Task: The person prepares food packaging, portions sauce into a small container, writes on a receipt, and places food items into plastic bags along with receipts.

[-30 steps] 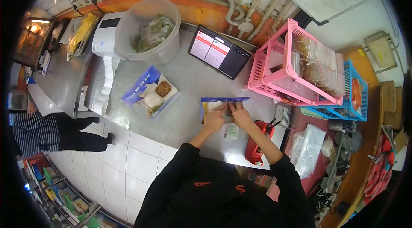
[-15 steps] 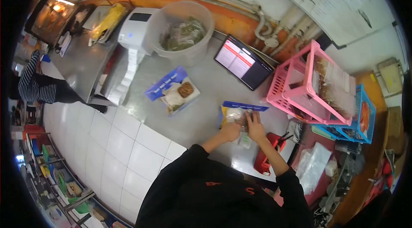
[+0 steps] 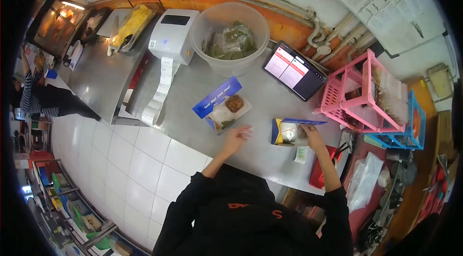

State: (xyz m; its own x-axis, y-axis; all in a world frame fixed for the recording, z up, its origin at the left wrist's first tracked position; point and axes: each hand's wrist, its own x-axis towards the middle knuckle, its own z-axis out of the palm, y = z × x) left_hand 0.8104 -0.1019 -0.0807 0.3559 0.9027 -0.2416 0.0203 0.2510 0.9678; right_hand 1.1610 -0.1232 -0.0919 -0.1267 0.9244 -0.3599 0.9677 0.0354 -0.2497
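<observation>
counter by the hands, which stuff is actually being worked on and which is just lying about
In hand:
- food pouch, under the right hand
- second pouch, just beyond the left hand

Lying about:
- label printer
- tub of packets
- tablet
- pink basket
- red tool

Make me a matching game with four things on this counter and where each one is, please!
Things:
1. clear tub
2. tablet
3. pink rack
4. white printer

Places:
a. far right of the counter
b. left of the tub
c. by the wall, full of green packets
d. between tub and rack

Pairs: 1-c, 2-d, 3-a, 4-b
</observation>
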